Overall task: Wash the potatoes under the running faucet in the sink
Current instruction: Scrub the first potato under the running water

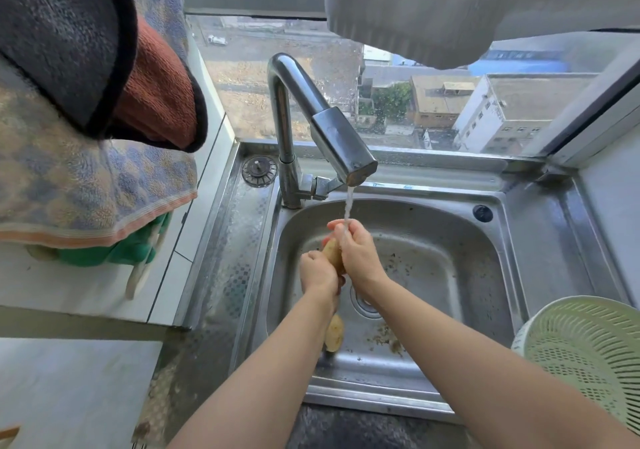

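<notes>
Gripping one tan oblong potato (333, 253) w/ both hands right under the curved steel faucet (341, 145), the person is rubbing it in the thin water stream (348, 208). Its long axis is running from near-left up toward the spout; the left hand (318, 272) is clamping the lower end, fingers curled tight, while the right hand (358, 251) is wrapping the upper end, nearer the faucet. A second pale potato (334, 333) is lying in the steel sink basin (446, 241), nearer than the faucet, just beside the left forearm, prob. closest to the left hand for the next grab.
</notes>
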The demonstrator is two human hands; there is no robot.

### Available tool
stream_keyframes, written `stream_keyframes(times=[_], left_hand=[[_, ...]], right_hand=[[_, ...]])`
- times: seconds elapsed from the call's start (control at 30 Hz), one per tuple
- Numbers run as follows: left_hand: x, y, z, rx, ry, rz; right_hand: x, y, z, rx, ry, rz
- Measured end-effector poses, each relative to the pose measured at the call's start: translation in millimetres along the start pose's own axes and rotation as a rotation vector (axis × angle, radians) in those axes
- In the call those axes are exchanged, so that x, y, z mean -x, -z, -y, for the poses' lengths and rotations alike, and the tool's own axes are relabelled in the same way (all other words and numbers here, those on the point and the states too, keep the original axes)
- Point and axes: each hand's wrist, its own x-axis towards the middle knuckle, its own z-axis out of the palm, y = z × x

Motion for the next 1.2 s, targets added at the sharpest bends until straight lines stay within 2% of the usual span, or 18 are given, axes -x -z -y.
stream_keyframes(times=[0.07, 0.2, 0.27, 0.37, 0.4, 0.5, 0.53, 0.63, 0.7, 0.77, 0.8, 0.9, 0.93, 0.97, 1.1, 1.13, 1.2], left_hand=[[-0.4, -2.5, 1.6, 0.007, 0.026, -0.006], [0.7, 7.9, -6.0, 0.094, 0.188, 0.019], [4.5, 6.3, -4.2, 0.095, 0.193, 0.027], [8.3, -1.0, 2.4, 0.128, 0.171, 0.022], [8.1, -0.3, 2.6, 0.140, 0.182, 0.007], [4.2, 9.0, -0.8, 0.110, 0.218, -0.041], [4.4, 10.5, -1.9, 0.099, 0.214, -0.050], [11.3, 7.1, -1.5, 0.113, 0.171, -0.046], [14.0, 2.2, 1.8, 0.123, 0.131, -0.051], [13.3, 2.3, 3.5, 0.108, 0.123, -0.057], [12.4, 4.6, 2.2, 0.115, 0.135, -0.059], [7.6, 13.6, -0.5, 0.093, 0.181, -0.080], [4.8, 13.1, 1.3, 0.078, 0.160, -0.094], [4.2, 12.2, 3.3, 0.049, 0.115, -0.110], [14.6, 4.4, 11.4, -0.166, -0.133, -0.114], [17.6, 4.5, 10.2, -0.154, -0.153, -0.079], [18.9, 8.3, 3.7, -0.076, -0.067, 0.063]], right_hand=[[-2.8, -0.4, 2.0, 0.029, 0.008, -0.062], [9.2, 10.3, -4.8, 0.122, 0.049, 0.278], [10.9, 7.4, -9.4, 0.159, 0.081, 0.198], [5.8, -3.8, -10.9, 0.163, 0.089, -0.101], [4.9, -4.1, -11.2, 0.174, 0.088, -0.103], [10.2, 1.7, -11.2, 0.158, 0.061, 0.162], [11.8, 2.8, -11.0, 0.157, 0.060, 0.204], [9.6, -2.8, -11.5, 0.179, 0.098, 0.050], [4.4, -8.6, -9.2, 0.195, 0.066, -0.087], [3.2, -9.3, -6.4, 0.169, 0.028, -0.146], [5.1, -7.8, -5.3, 0.136, 0.018, -0.117], [16.5, -2.6, -5.7, 0.049, -0.025, 0.134], [18.1, -1.9, -7.4, 0.049, -0.026, 0.170], [16.8, -2.5, -9.0, 0.051, -0.025, 0.145], [-2.5, -11.4, -3.2, -0.154, -0.154, -0.170], [-6.2, -11.7, -0.7, -0.179, -0.193, -0.198], [-9.3, -9.1, 2.4, -0.129, -0.232, -0.183]])
